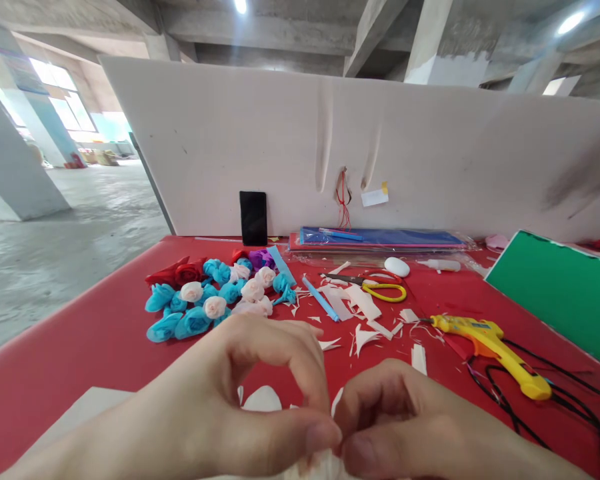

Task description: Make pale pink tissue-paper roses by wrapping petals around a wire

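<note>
At the bottom centre my left hand (pixel 275 400) is closed, thumb and forefinger pinched at a cream crepe-paper flower (pixel 323 468), which the frame's lower edge mostly cuts off. My right hand (pixel 395 420) presses its curled fingers and thumb against the same flower from the other side. A bit of white paper (pixel 337 401) shows beside the right fingertips. Behind the left hand lies a pale paper petal (pixel 263 399). Farther off is a heap of finished paper roses, blue (pixel 193 322), white (pixel 215 307), red (pixel 187 272) and purple (pixel 261 259).
Scissors (pixel 384 291), a blue pen (pixel 321 299) and paper scraps (pixel 363 301) lie mid-table. A yellow glue gun (pixel 495 350) with black cords is at right, near a green board (pixel 565 293). A phone (pixel 253 218) leans on the white panel (pixel 230 133).
</note>
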A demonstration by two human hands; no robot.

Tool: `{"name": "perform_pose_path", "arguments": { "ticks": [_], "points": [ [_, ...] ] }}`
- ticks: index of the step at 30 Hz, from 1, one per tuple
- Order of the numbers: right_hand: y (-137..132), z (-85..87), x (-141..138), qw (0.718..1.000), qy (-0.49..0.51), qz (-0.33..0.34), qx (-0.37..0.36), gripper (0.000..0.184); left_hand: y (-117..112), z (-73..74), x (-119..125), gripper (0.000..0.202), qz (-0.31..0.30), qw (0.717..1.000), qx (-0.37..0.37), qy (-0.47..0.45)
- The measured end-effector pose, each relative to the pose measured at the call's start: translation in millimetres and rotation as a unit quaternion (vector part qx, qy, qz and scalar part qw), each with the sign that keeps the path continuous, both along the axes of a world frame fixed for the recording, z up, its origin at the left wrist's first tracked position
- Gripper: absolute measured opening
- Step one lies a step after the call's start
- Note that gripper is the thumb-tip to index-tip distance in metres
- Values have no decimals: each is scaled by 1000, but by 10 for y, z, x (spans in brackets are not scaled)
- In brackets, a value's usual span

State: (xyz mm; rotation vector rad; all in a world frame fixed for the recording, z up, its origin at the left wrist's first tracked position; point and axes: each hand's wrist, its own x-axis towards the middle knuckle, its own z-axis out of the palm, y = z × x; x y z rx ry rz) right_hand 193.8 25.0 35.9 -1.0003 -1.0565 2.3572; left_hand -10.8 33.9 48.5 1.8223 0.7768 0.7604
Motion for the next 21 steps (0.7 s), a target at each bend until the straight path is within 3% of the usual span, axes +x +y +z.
{"name": "perform_pose_path", "arguments": {
  "ticks": [7, 12, 17, 21],
  "points": [
    [-28, 85, -20, 998, -55, 7, 16, 19, -37, -104, 14, 15, 24, 998, -24, 56],
    [-36, 38, 0, 997, -44, 19, 58, 18, -48, -130, 27, 19, 38, 997, -26, 67],
    [-32, -96, 13, 970, -31, 37, 237, 13, -13, -63, 10, 15, -5, 994, -69, 85],
    [-34, -70, 11, 934, -16, 31, 355, 22, 33, 28, 1, 16, -27, 993, -83, 75]
  ]
}}
